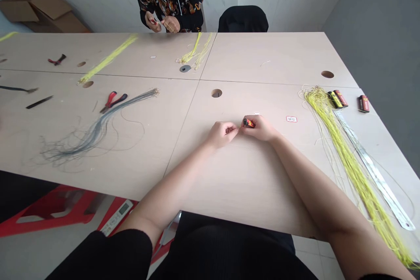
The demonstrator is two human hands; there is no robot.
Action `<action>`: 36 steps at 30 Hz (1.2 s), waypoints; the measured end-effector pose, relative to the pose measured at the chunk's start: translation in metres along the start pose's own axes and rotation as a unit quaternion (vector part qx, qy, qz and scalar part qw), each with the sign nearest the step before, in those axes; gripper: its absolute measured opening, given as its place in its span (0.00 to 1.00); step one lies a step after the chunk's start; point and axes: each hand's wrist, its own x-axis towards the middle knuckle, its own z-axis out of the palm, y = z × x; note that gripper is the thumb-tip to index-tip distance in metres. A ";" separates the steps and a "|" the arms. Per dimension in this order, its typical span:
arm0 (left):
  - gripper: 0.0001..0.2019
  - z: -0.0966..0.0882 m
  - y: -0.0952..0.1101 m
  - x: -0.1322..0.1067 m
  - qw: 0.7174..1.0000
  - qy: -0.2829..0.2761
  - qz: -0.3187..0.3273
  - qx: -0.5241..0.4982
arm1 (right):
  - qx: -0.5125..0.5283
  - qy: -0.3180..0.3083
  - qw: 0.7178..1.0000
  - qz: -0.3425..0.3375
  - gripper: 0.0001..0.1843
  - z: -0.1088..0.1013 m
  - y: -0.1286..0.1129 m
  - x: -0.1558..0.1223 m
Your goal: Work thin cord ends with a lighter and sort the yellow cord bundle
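Observation:
My right hand (260, 127) is closed around a small black-and-red cylinder (249, 123), which looks like a battery or a lighter; its dark end points up and left. My left hand (222, 134) is closed just to the left, with thumb and forefinger pinched toward the right fingertips. Whatever sits in that pinch is too fine to make out. Both hands rest low over the table (243, 183). To their right lies a long bundle of yellow cords (348, 157) with a gold-coloured knotted end.
A metal ruler (374, 170) and several similar cylinders (363, 103) lie at right. A small red-edged label (291, 119) is nearby. Leftward are a grey cord bundle (98, 127) and red-handled pliers (112, 101). Across the table, a person (167, 4) handles thin strands.

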 end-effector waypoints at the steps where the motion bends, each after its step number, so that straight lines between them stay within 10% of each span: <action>1: 0.12 -0.001 0.000 0.000 1.000 -0.005 -0.006 -0.008 | 0.000 -0.001 1.000 0.002 0.07 0.000 0.000 0.000; 36: 0.12 -0.006 0.002 0.003 0.994 -0.035 -0.063 -0.084 | 0.033 0.009 0.999 -0.015 0.07 0.002 -0.001 0.000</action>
